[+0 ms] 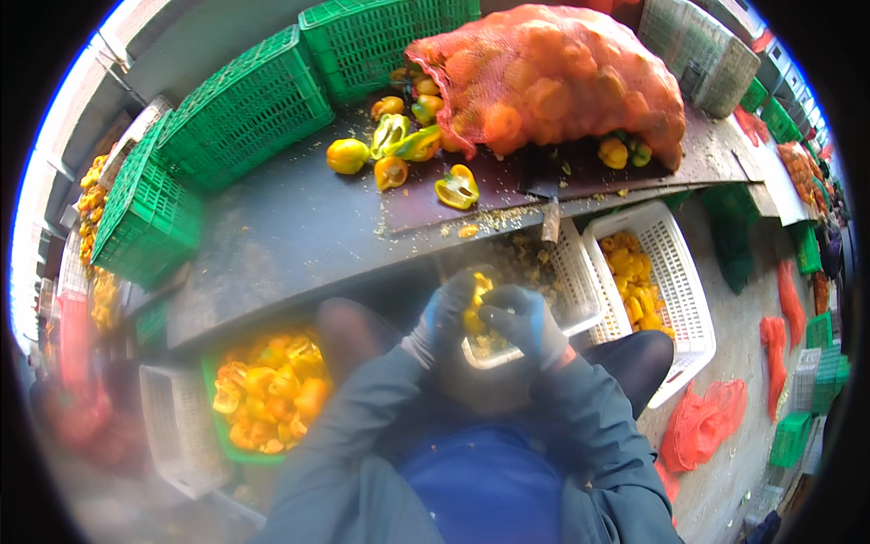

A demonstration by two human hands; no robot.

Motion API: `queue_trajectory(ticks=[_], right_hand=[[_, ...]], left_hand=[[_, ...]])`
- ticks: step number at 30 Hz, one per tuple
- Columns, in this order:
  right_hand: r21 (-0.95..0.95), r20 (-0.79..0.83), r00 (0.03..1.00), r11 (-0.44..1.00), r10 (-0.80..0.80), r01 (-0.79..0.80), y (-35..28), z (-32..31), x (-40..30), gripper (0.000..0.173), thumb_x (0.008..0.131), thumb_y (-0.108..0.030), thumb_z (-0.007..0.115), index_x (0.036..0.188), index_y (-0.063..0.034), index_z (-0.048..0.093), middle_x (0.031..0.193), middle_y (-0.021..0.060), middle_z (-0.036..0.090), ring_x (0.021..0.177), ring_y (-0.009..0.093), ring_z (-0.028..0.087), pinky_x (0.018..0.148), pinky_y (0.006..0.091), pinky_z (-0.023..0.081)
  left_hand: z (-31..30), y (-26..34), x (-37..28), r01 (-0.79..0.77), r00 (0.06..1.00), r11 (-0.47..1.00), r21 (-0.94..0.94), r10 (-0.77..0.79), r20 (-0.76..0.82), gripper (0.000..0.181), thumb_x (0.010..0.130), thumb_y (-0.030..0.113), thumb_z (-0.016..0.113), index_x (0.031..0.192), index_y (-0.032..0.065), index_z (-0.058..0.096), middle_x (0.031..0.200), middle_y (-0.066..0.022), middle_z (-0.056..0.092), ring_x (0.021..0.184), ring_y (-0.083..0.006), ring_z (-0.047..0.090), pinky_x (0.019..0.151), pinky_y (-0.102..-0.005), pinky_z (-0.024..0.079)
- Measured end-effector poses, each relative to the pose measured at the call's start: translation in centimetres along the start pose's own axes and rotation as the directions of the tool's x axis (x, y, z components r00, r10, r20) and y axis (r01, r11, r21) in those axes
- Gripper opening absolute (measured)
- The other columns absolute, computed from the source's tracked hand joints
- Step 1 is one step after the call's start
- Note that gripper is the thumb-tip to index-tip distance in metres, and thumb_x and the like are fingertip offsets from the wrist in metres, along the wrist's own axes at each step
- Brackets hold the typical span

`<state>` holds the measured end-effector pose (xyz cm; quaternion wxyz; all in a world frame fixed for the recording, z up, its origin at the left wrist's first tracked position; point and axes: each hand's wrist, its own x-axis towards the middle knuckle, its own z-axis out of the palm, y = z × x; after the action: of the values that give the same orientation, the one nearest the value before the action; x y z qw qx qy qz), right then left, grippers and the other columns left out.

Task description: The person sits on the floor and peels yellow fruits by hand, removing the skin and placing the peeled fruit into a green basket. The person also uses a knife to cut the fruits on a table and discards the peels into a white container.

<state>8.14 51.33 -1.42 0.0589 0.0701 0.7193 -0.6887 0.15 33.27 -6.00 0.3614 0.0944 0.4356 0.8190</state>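
Above a white plastic crate between my knees, my left hand (pixel 450 309), in a dark-coated work glove, grips a yellow bell pepper piece (pixel 478 302). From the other side, my gloved right hand (pixel 514 316) meets the pepper with curled fingers. Whether those fingers hold anything is hidden. Beneath both hands, scraps and seeds lie in the white crate (pixel 578 279). On the bench in front, a halved pepper (pixel 457 187) shows its hollow inside. Whole and cut peppers (pixel 348 156) lie to its left. A knife with a wooden handle (pixel 551 221) projects over the bench edge.
A red mesh sack of peppers (pixel 550 75) lies across the bench (pixel 272 211). Green crates (pixel 248 109) line its far left side. Cut peppers fill a green crate (pixel 255 457) on my left; another white crate (pixel 686 272) with yellow pieces stands right. Red mesh bags (pixel 703 425) litter the floor.
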Motion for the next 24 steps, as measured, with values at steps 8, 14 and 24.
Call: queue_trajectory(ticks=[8,14,24], right_hand=[[0.181,-0.24,0.966,0.982,0.101,-0.058,-0.3,-3.7,-2.6,0.04,0.099,-0.016,0.076,0.135,-0.0001,0.071,0.107,0.0039,0.073,0.071,0.005,0.057,0.063,0.0241,0.048],[0.104,-0.26,0.96,0.991,0.105,-0.08,0.4,-6.1,-3.2,0.043,0.097,-0.01,0.074,0.138,-0.0007,0.068,0.101,0.0029,0.07,0.077,0.008,0.061,0.068,0.0254,0.051],[-0.46,-0.146,0.987,0.888,-0.064,-0.01,7.5,-10.1,-0.5,0.04,0.093,0.002,0.072,0.133,-0.0012,0.071,0.116,0.0105,0.077,0.102,0.016,0.071,0.088,0.0309,0.057]], left_hand=[[-2.8,-0.7,-0.5,0.054,0.998,0.883,-0.466,-0.057,0.007,0.084,0.104,0.072,0.055,0.155,0.0052,0.05,0.131,-0.0287,0.071,0.102,-0.0407,0.078,0.081,-0.0462,0.066],[-1.9,0.1,-1.1,0.04,0.998,0.879,-0.476,-0.054,-0.016,0.086,0.104,0.072,0.056,0.154,0.0017,0.051,0.133,-0.0325,0.069,0.106,-0.0438,0.077,0.088,-0.0505,0.065],[-3.1,11.8,-10.5,-0.234,0.951,0.903,0.36,0.289,-0.106,0.083,0.098,0.058,0.071,0.154,0.0003,0.052,0.141,-0.0299,0.064,0.111,-0.0374,0.074,0.084,-0.045,0.067]])
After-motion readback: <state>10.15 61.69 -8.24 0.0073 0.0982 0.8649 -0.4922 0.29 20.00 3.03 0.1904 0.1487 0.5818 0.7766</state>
